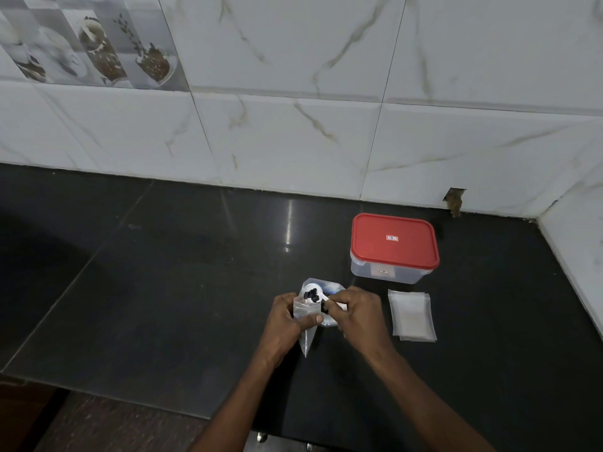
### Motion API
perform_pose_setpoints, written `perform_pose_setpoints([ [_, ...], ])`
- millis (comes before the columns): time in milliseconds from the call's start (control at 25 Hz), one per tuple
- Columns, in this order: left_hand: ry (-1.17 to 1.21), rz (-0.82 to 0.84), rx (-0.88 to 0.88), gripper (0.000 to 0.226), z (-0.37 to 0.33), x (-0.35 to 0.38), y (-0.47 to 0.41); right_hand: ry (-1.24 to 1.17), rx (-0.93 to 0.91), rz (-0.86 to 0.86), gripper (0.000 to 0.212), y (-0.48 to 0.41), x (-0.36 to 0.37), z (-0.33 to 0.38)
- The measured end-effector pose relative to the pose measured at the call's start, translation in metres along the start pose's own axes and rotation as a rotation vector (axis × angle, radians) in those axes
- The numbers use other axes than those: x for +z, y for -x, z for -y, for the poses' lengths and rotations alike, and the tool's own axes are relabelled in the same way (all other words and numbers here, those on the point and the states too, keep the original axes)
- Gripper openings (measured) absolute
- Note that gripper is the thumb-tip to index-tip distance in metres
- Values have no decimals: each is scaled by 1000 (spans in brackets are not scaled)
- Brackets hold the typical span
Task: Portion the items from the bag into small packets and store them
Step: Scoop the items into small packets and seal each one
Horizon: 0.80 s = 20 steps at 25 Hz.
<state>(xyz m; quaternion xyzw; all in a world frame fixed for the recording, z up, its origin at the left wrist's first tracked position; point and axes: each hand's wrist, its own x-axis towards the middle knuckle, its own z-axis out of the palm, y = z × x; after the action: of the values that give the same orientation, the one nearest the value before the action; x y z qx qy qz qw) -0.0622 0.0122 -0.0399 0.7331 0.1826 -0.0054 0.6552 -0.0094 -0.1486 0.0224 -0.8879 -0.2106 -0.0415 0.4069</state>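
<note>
Head view shows the left hand (287, 318) pinching a small clear packet (306, 336) upright by its mouth, likely so the load can drop in. The right hand (355, 316) grips a white spoon (318, 288) of dark pieces (311, 295) just above that mouth, wrist bent inward. The bag (333, 286) sits on the desk (163, 272) right behind both hands. Spare packets (412, 316) lie near the right hand, within reach; the red-lidded box (393, 249) stands closed beyond them — probably for storage.

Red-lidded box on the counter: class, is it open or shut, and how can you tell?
Shut. Its red lid lies flat over the whole clear box, with no gap showing at the rim.
</note>
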Motion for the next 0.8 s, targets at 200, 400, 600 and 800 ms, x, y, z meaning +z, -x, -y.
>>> perform_pose_setpoints([
  [200,8,16,-17,41,0,-2,-1,289,-339,73,4,10,12,-13],
  [400,40,2,-36,51,-2,-3,2,348,-504,30,28,19,12,-25],
  [600,24,5,-36,25,-8,-3,6,145,-200,-89,12,11,7,-17],
  [800,51,10,-30,29,-16,2,12,347,184,196,21,0,10,-25],
])
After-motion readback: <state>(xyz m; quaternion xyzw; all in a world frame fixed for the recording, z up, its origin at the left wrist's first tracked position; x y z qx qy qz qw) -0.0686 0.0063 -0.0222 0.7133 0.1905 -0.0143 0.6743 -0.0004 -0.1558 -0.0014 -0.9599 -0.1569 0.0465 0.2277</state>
